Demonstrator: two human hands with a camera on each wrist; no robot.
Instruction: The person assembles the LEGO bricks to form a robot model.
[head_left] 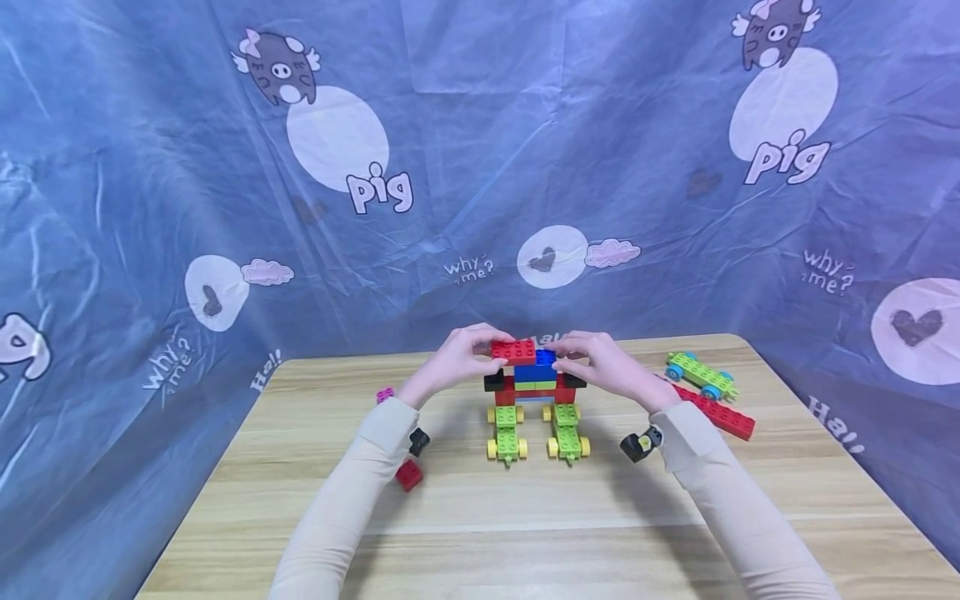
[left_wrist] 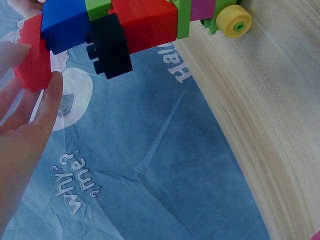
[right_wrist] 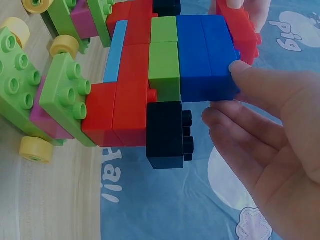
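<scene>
In the head view, a toy brick build stands mid-table on two lime wheeled bases [head_left: 507,435] with yellow wheels. Above them come red bricks [right_wrist: 132,95], a lime layer [right_wrist: 164,65], black bricks [right_wrist: 165,135] at both sides and blue bricks [right_wrist: 204,60]. My left hand [head_left: 456,360] pinches a red brick [head_left: 514,352] between thumb and fingers, at the left of the blue top. My right hand [head_left: 606,367] pinches the blue bricks at the right end, thumb and fingertips on opposite faces. Whether the red brick is fully pressed down I cannot tell.
Right of the build lie a lime wheeled base [head_left: 701,375] with teal wheels and a long red brick [head_left: 720,414]. A small red brick [head_left: 409,475] and a magenta brick [head_left: 385,394] lie to the left. A blue patterned cloth [head_left: 480,167] hangs behind the table.
</scene>
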